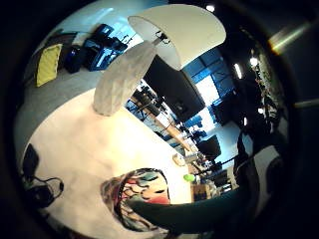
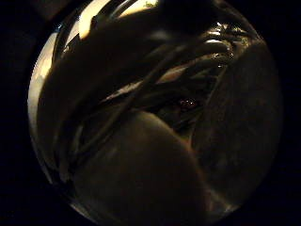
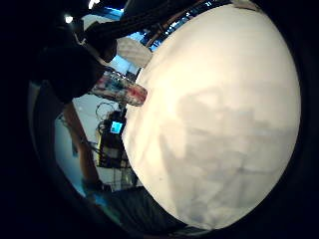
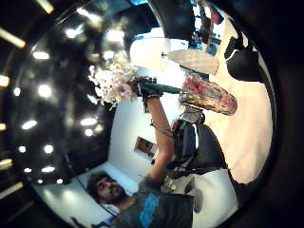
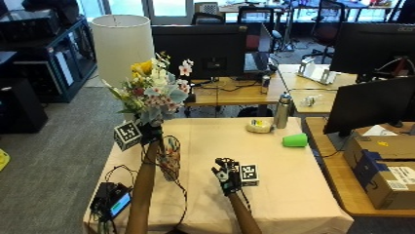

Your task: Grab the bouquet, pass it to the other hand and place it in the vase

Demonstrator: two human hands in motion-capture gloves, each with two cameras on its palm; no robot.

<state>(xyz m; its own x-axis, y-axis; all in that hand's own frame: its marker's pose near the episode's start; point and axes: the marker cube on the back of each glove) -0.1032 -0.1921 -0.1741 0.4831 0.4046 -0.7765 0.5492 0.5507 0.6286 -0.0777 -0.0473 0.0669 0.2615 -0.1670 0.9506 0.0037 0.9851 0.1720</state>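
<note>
I see the left hand (image 5: 150, 132) raised above the table (image 5: 292, 180), gripping the bouquet (image 5: 154, 91) by its stems with the blooms upright, yellow, white and pink. Just below it, at the table's left side, stands the vase (image 5: 170, 158), clear with coloured patterning. My right hand (image 5: 226, 178) hovers low over the middle of the table, holding nothing, fingers relaxed. At the far edge I make out a white lamp (image 5: 122, 46), a metal bottle (image 5: 281, 110), and a green cup (image 5: 295, 140) lying on its side.
</note>
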